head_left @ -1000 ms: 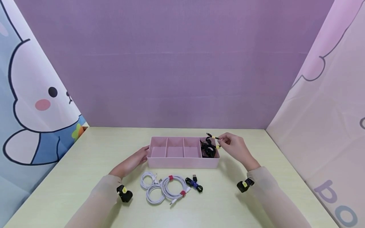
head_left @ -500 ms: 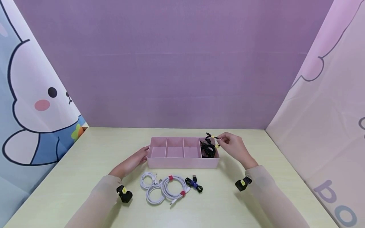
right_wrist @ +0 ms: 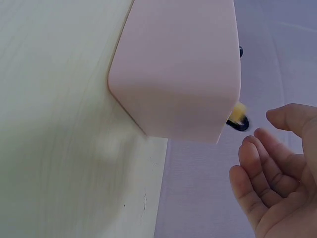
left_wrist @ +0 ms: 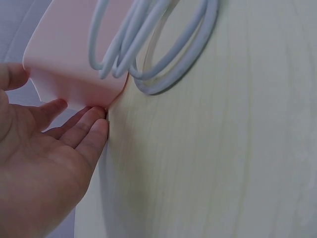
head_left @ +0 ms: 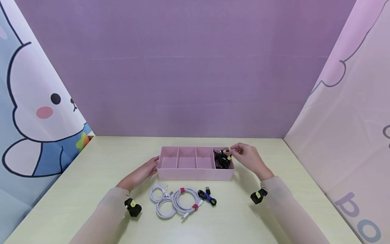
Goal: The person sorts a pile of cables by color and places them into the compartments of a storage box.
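A pink box point(head_left: 195, 174) with compartments stands lengthwise on the table. Black cables point(head_left: 223, 160) with yellow ties fill its right end compartment; the other compartments show bare floors. At the box's left end, my left hand point(head_left: 145, 170) touches the wall with extended fingers point(left_wrist: 91, 141). My right hand point(head_left: 248, 157) hovers at the right rim beside the black cables. In the right wrist view its thumb and fingers stand apart with nothing between them, and a blurred yellow tie point(right_wrist: 238, 112) pokes over the rim close by.
Coiled white cables point(head_left: 166, 207), one with red ties point(head_left: 182, 190), lie on the table in front of the box. A short black cable point(head_left: 212, 201) with a purple tie lies to their right. A purple backdrop point(head_left: 195, 84) rises behind the table.
The raised black cable end with its yellow tie has dropped into the right compartment. My right hand has let go of it and shifted slightly left. The left hand stays put.
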### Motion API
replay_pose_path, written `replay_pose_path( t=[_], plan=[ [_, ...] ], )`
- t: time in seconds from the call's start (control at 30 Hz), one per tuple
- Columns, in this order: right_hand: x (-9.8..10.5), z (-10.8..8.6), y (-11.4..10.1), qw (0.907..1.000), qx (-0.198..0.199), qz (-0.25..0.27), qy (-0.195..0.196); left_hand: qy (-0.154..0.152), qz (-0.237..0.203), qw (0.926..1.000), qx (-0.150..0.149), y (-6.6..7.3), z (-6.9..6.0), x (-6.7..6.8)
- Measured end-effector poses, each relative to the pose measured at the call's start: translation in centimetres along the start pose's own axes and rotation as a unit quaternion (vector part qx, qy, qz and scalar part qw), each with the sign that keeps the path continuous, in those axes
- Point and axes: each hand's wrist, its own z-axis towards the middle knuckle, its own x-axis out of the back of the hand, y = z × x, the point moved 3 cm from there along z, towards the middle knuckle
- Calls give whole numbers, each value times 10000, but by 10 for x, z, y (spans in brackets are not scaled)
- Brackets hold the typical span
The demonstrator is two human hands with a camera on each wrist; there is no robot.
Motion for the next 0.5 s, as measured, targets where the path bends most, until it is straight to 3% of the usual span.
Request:
replay_pose_path(
  t=[0.5],
  plan=[
    [6, -3, -1, 10000, 22, -22, -26, -15, -23, 10000, 41, 1, -1, 0]
  ],
)
